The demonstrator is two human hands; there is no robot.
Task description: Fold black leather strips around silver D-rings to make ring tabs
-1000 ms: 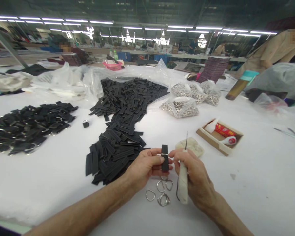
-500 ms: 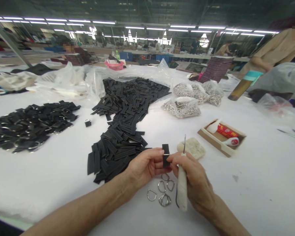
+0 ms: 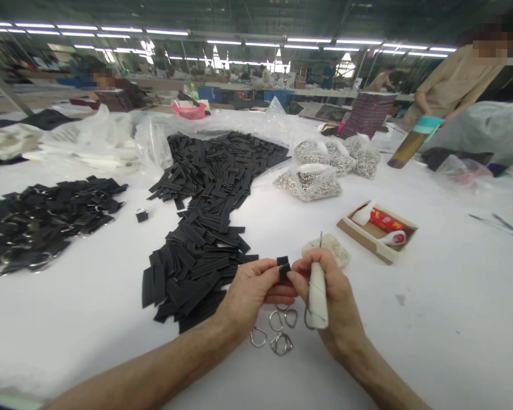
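Note:
Between the thumb and fingers of my left hand (image 3: 256, 290) is a small black strip (image 3: 284, 266), bent over on itself. My right hand (image 3: 331, 293) grips an awl (image 3: 319, 296) with a pale wrapped handle, its thin metal tip pointing up. The right thumb and forefinger also touch the strip's right edge. Whether a ring sits inside the fold is hidden. Just below the hands lie several loose metal D-rings (image 3: 281, 344). A yellowish-white block (image 3: 337, 250), partly covered by my right hand, rests behind it.
A long heap of black strips (image 3: 196, 250) spreads left of my hands. Farther left are a pile of strips with rings (image 3: 38, 222) and one single piece (image 3: 142, 215). Bags of rings (image 3: 310, 183), a cardboard box (image 3: 367, 246), a bottle (image 3: 414, 142) and scissors (image 3: 496, 223) lie rightward.
The black strip, upright and nearly flat before, is now folded over between my fingers. My right hand has turned slightly, keeping the awl. The whole view has shifted a little.

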